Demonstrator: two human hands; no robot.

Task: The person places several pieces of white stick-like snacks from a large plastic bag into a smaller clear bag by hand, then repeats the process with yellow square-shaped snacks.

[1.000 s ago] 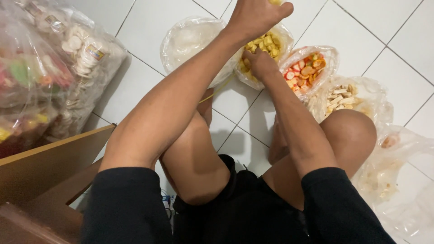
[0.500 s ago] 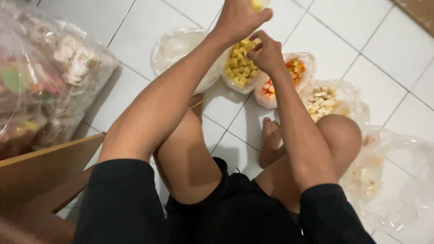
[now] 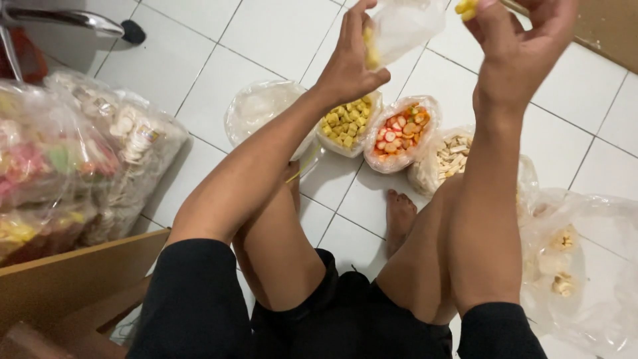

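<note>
Yellow snack pieces (image 3: 467, 8) now sit pinched in the fingers of your right hand (image 3: 525, 40), lifted from the floor bag of yellow cubes (image 3: 347, 121) to the top right of the frame; your left hand (image 3: 349, 60) has raised the small clear bag (image 3: 402, 26) beside them, fingers clamped on its edge, pieces not yet inside.

sleeves: black, short, ending just above the elbows on both arms
shorts: black, soft cloth, bunched at the lap
forearms: bare, no watch, band or bracelet to be seen
left hand (image 3: 349, 63): bare, no glove, no ring visible
right hand (image 3: 525, 40): bare, no glove, no ring visible
legs: bare from the shorts down
foot (image 3: 400, 216): bare, no sock or sandal
</note>
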